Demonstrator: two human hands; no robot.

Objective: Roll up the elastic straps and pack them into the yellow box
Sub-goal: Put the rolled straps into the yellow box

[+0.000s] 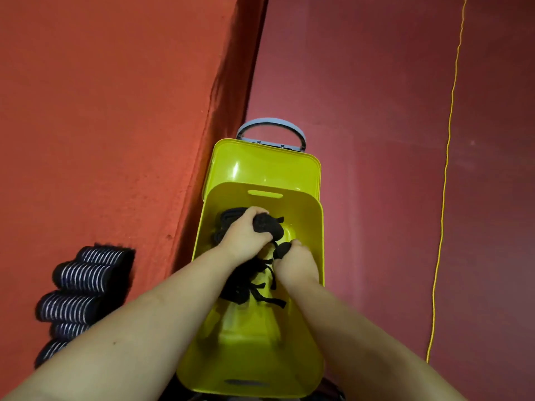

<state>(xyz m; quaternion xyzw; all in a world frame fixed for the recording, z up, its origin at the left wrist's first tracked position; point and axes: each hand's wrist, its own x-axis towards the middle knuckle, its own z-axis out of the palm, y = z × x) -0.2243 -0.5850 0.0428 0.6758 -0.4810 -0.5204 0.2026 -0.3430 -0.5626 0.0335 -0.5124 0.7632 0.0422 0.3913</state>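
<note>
Fingers point(254, 212) of the left hand point(246, 235) are curled tightly around a bunched black elastic strap point(265, 225), gripping it inside the box at centre frame. Fingers of the right hand point(295, 261) are likewise curled, pinching a small dark end of strap point(281, 250) just below and to the right of the left hand. Both forearms enter from the bottom edge of the frame and converge over the box.

Largest surfaces: an orange-red mat point(101, 111) fills the left half of the frame; a darker maroon floor point(362, 96) fills the right half. The two meet along a diagonal seam running from top centre down to lower left.

The yellow box point(254, 351) stands open at centre and lower centre of the frame, against the seam. Its yellow lid point(260, 166) lies just beyond the far rim, with a grey handle point(270, 124) at its upper edge.

A loose tangle of black straps point(249, 287) lies on the box floor beneath both hands.

Rolled straps point(78, 290), dark with white stripes, are stacked in a row at the lower left of the frame, on the orange-red mat, apart from the box.

A thin yellow cord point(447, 175) runs top to bottom along the right side of the frame.
</note>
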